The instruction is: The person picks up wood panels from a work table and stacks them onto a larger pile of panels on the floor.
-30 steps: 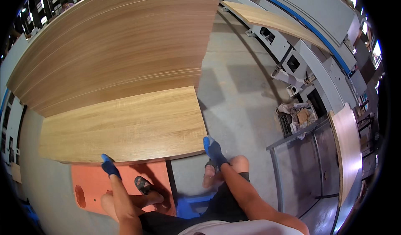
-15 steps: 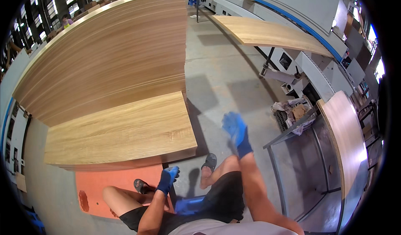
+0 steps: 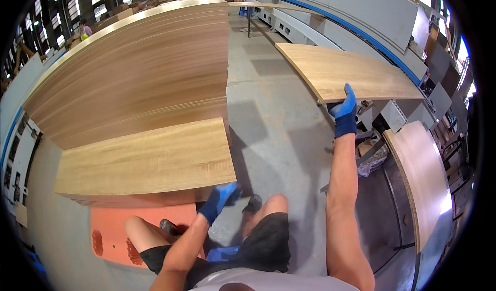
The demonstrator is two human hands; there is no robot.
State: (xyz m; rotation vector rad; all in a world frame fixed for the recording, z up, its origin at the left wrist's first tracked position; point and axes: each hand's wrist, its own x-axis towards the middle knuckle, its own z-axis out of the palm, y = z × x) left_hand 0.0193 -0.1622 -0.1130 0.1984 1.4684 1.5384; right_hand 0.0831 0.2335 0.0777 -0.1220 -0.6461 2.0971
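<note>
My right hand (image 3: 345,109), in a blue glove, is closed on the near edge of a wood-grain board (image 3: 356,74). The thumb lies on the board's top face and the fingers are hidden underneath. The board lies on the conveyor side of a long machine at the right. My left hand (image 3: 222,197), also gloved in blue, hovers by the front right corner of a low stack of wood-grain boards (image 3: 150,159). It holds nothing that I can see, and its fingers are somewhat blurred but look apart.
Behind the low stack rises a tall stack of boards (image 3: 139,69). A long grey machine (image 3: 351,17) with a blue strip runs along the right. Closer on the right, a pale panel (image 3: 418,177) sits on a metal frame. An orange sheet (image 3: 113,239) lies on the floor under the low stack.
My right hand has reached forward and right and taken hold of the board's near edge. The board's near end has swung toward me. My left hand has moved slightly up and right.
</note>
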